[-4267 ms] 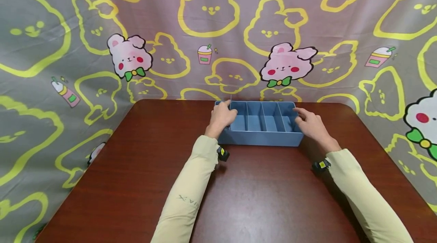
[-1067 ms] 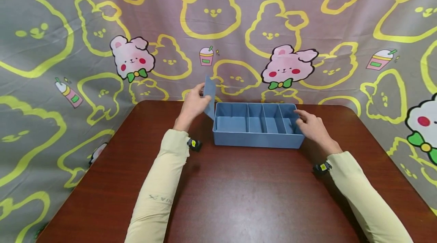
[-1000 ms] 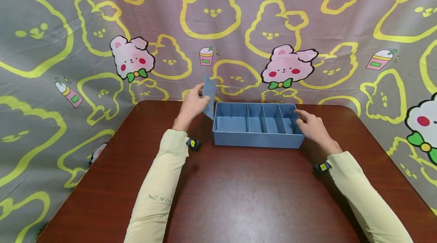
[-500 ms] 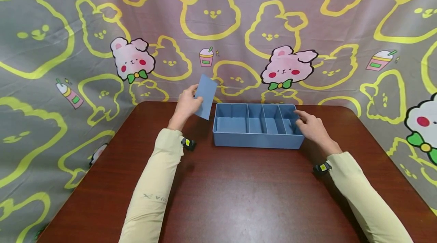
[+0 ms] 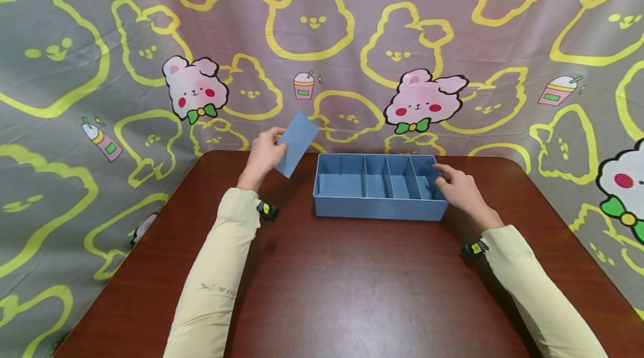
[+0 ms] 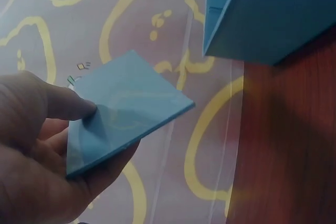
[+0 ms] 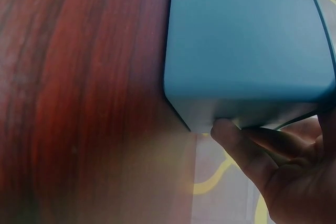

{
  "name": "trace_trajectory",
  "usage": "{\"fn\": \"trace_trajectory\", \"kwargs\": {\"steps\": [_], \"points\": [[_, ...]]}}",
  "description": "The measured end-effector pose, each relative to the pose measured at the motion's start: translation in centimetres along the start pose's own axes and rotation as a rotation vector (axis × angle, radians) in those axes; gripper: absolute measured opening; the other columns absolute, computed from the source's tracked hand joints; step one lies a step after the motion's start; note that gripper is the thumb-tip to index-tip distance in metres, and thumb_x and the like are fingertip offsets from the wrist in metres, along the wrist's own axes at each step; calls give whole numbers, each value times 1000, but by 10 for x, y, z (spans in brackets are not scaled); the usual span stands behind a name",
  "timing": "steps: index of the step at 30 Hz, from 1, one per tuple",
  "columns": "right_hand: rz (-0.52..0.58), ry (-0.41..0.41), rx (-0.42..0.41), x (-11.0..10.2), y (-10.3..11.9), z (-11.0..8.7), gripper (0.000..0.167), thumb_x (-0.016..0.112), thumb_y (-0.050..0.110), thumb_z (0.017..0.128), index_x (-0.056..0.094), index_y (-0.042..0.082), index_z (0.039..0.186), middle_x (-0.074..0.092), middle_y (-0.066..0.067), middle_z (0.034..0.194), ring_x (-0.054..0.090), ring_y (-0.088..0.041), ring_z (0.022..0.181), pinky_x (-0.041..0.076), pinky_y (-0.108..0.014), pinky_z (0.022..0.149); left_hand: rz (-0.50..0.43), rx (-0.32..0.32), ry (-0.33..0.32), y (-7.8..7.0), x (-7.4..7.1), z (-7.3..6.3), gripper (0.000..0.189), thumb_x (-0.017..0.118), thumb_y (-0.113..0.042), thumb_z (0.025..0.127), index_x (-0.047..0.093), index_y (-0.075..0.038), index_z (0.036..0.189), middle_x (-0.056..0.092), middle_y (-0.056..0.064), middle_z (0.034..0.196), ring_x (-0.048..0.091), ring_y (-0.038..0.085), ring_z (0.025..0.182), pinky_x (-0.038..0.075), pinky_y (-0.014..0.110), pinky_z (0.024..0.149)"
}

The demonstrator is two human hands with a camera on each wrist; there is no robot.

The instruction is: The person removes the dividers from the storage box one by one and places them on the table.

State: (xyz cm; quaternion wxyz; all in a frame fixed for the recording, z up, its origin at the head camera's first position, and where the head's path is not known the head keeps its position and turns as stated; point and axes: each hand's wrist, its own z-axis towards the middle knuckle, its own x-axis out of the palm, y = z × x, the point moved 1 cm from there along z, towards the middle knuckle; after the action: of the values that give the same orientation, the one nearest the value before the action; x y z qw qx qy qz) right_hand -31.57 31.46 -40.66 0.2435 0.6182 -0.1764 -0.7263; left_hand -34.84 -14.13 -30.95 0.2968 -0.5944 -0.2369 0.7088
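Note:
A blue divider box stands at the back of the table, one wide compartment at its left and narrower ones to the right. Left of it, my left hand holds up a flat blue divider panel, tilted and clear of the box. In the left wrist view, the thumb presses the face of the panel and fingers lie behind it. At the box's right end, my right hand grips the end wall near the rim; in the right wrist view some fingertips are hidden.
The dark reddish-brown table extends in front of the box and to both sides. A patterned cloth with cartoon bears hangs right behind the back edge and along the sides.
Over four seconds, my left hand has drawn the panel out of the box's left part and carried it left, turning its face into view. My right hand and the box stay put.

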Motion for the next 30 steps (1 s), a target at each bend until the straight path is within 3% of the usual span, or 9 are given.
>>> {"fn": "trace_trajectory", "kwargs": {"steps": [3,9,13,17,26,30], "points": [[-1,-4,1,1,0,1,48,39,18,98,47,8,144,53,-30,137,45,-23,59,37,-33,58,17,2,11,6,-3,0,42,51,-16,99,54,-16,140,66,18,121,55,23,69,42,32,63],[-5,0,-8,1,-1,1,48,40,17,98,47,7,144,51,-31,138,43,-23,56,37,-33,58,74,6,33,19,-8,3,40,51,-16,98,57,-14,137,65,18,123,61,29,85,46,36,72],[-13,-2,-11,0,-1,2,48,39,17,98,47,6,144,52,-32,138,45,-23,60,38,-33,60,106,-8,61,26,-11,2,40,51,-18,99,56,-11,137,59,21,132,60,36,108,49,47,88],[-5,7,1,-1,0,2,47,40,17,98,47,7,144,52,-31,138,46,-24,63,38,-34,60,141,-6,70,33,-14,2,39,51,-17,98,57,-8,136,57,21,137,54,37,125,45,51,101],[-15,11,-2,-2,0,3,47,41,16,98,48,7,143,53,-31,137,51,-26,71,40,-35,64,189,-62,106,52,-25,-4,38,49,-18,100,58,-9,135,57,20,137,53,38,125,43,53,102],[-12,7,1,-3,0,5,47,42,16,98,48,6,143,55,-30,134,50,-24,67,39,-34,63,211,-73,135,59,-30,-8,37,47,-19,101,58,-9,134,56,21,136,53,39,123,43,53,101]]}}
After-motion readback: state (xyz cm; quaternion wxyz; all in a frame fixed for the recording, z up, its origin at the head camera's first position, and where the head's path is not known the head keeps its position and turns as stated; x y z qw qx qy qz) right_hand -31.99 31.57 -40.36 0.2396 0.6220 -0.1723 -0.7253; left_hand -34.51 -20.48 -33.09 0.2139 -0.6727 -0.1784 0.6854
